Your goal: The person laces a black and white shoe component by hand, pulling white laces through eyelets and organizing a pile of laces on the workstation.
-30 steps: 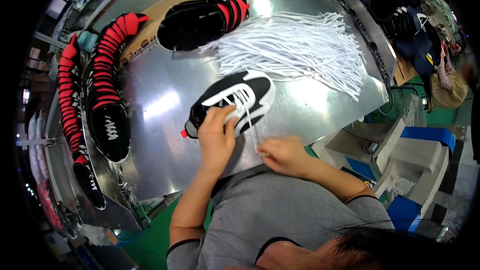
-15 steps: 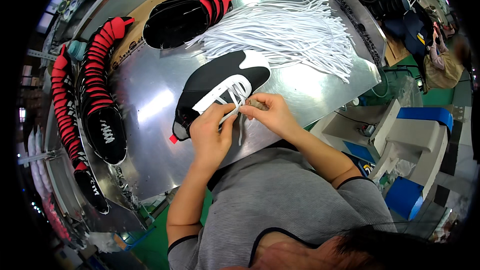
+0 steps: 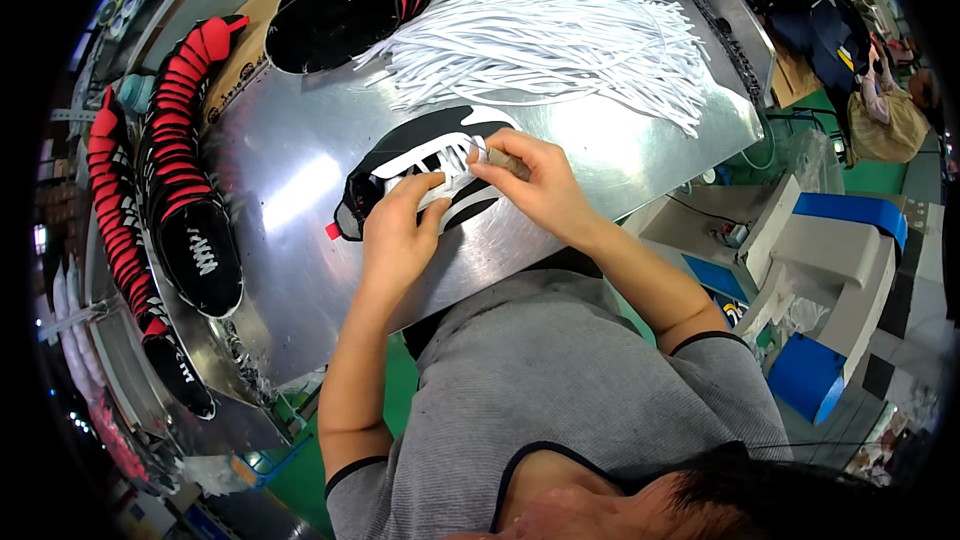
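Note:
A black shoe upper (image 3: 405,142) with a white eyelet panel and a red heel tab lies tilted on the metal table. White lace (image 3: 452,160) crosses its opening. My left hand (image 3: 398,225) grips the near edge of the upper beside the lacing, thumb and forefinger on either side of the white part. My right hand (image 3: 535,180) is closed round a short brown-handled tool (image 3: 510,162), apparently wooden, at the toe end of the lacing. A thin tip shows near the eyelets; its exact shape is too small to tell.
A thick bundle of white laces (image 3: 560,40) lies across the far part of the metal table (image 3: 300,185). Nested black-and-red uppers (image 3: 185,130) form long rows at the left, with another stack (image 3: 335,25) at the back. A beige-and-blue machine (image 3: 840,270) stands to the right.
The upper has turned and tipped so its near side shows. My right hand has risen to the toe-end eyelets with the tool; a dangling lace end no longer shows. The view has shifted slightly.

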A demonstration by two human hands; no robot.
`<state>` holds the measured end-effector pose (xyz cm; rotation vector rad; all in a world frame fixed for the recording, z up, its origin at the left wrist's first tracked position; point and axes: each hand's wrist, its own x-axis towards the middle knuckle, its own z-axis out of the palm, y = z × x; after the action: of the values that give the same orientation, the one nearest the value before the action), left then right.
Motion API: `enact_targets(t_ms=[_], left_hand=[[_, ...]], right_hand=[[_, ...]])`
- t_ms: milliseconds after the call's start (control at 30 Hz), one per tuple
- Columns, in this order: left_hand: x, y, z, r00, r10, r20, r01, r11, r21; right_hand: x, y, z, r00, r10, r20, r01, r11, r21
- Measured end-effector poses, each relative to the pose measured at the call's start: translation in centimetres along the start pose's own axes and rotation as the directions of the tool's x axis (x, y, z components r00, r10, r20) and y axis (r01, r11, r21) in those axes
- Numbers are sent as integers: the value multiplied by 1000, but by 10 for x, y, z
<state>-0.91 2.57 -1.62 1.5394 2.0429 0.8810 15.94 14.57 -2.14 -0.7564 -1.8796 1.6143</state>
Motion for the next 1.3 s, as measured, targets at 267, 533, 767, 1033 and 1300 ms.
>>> enact_targets(t_ms=[267, 533, 767, 1033, 1300], left_hand=[[5, 6, -7, 986, -134, 102, 143, 986, -85], [7, 9, -5, 981, -171, 92, 180, 979, -92], [7, 6, 6, 984, -181, -5, 180, 983, -16], [7, 13, 7, 982, -180, -54, 182, 982, 53], [5, 10, 10, 991, -110, -74, 112, 994, 19]], right_hand=[[5, 11, 3, 1000, 8, 24, -9, 1000, 27], [11, 17, 9, 973, -230, -9, 220, 939, -265], [9, 18, 13, 974, -222, -32, 205, 937, -282], [-28, 10, -1, 997, 61, 48, -50, 976, -211], [-24, 17, 2, 997, 47, 64, -31, 971, -238]])
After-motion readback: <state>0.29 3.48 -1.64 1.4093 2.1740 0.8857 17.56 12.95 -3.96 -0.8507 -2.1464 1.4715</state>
